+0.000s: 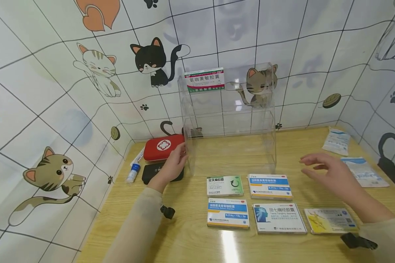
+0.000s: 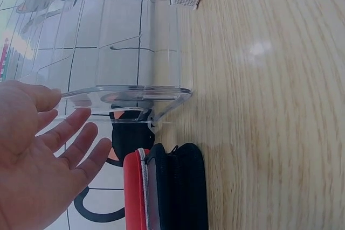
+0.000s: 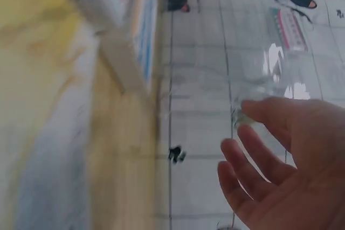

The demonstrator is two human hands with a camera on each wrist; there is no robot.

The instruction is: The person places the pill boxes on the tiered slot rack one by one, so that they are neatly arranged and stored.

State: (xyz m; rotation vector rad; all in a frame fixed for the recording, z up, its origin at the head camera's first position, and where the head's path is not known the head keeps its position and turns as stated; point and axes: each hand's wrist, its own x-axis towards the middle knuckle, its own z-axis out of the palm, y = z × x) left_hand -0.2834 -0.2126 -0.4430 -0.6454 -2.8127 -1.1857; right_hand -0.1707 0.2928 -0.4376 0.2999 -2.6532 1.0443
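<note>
A clear plastic display stand (image 1: 230,160) with shelves stands at the back of the table. My left hand (image 1: 172,164) is at its left side; in the left wrist view the thumb (image 2: 46,96) lies right at the stand's clear edge (image 2: 135,91), with the fingers loosely spread beside it. My right hand (image 1: 329,173) hovers right of the stand, holding nothing, its fingers relaxed and slightly bent. On the upper shelf stands a red, white and green medicine box (image 1: 204,80). In front lie a green-and-white box (image 1: 224,185) and two blue-and-white capsule boxes (image 1: 270,187).
Nearer me lie a white box with a blue head (image 1: 279,218) and a yellow-and-white box (image 1: 330,220). At left are a red case (image 1: 161,148), a black case (image 1: 149,173) and a small bottle (image 1: 133,172). White packets (image 1: 365,171) lie at right, beside the wall.
</note>
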